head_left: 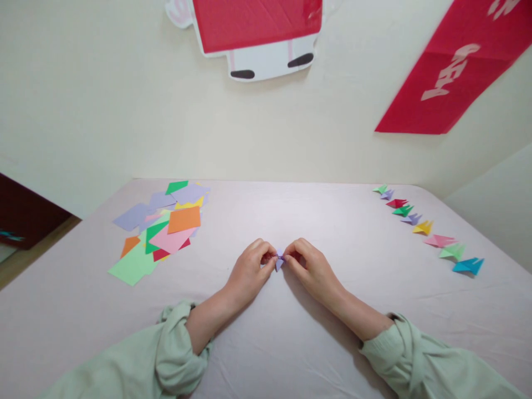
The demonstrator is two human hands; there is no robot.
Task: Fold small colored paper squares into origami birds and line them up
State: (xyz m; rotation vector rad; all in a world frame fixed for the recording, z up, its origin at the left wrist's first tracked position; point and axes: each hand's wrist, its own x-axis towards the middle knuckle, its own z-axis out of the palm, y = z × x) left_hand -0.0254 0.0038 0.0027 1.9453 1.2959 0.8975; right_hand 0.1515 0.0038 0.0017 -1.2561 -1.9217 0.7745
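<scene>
Between my two hands, just over the middle of the table, is a small piece of folded purple paper [280, 262]. My left hand [252, 267] pinches its left side between thumb and fingers. From the other side, my right hand [311, 266] pinches the paper's right edge in the same way. The fingertips cover much of the paper, so its full folded shape is hidden; a pointed lower part shows below them.
Loose coloured paper sheets [133, 262] lie in an overlapping pile at the left. A slanting row of several folded paper pieces, with a blue one [469, 266] nearest, stands at the right. The pale cloth-covered table [266, 343] meets a wall behind.
</scene>
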